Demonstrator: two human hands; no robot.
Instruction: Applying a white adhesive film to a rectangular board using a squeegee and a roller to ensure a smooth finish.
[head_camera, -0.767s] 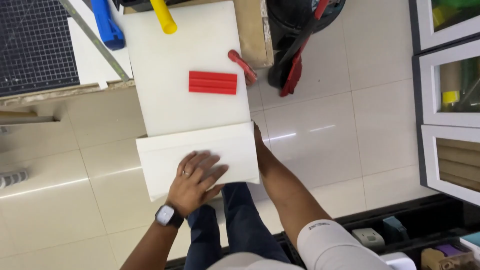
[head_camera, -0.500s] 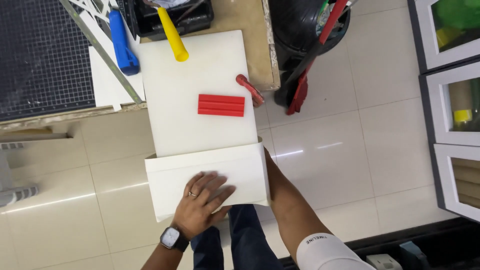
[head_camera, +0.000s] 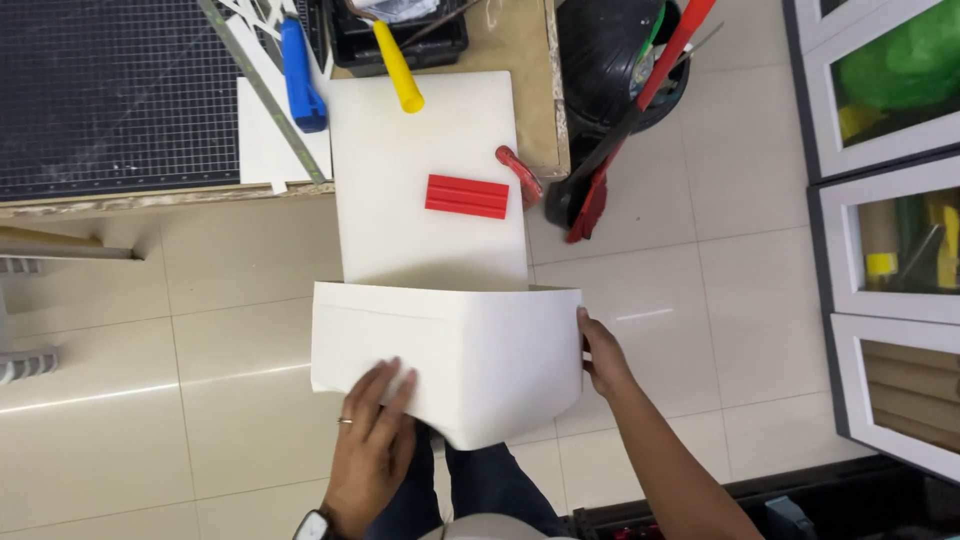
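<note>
One large white sheet (head_camera: 440, 300), one red ribbed block (head_camera: 467, 196) on it, one yellow handle (head_camera: 398, 67) and one blue handle (head_camera: 298, 75) at top centre. A wooden worktop (head_camera: 520, 60) with a black gridded cutting mat (head_camera: 110, 90) stands over pale floor tiles (head_camera: 150, 400). The sheet, stiff and folded down, hangs off the edge mid-frame; left hand (head_camera: 372, 450) lies flat, fingers together; right hand (head_camera: 600, 355) fingers pinch its right edge.

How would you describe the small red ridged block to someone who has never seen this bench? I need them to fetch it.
Find the large white board that overhangs the front edge of the wooden workbench. The red block lies flat near the board's middle, towards its right edge. Unlike the red handle beside it, it is a rectangle with lengthwise ridges.
</note>
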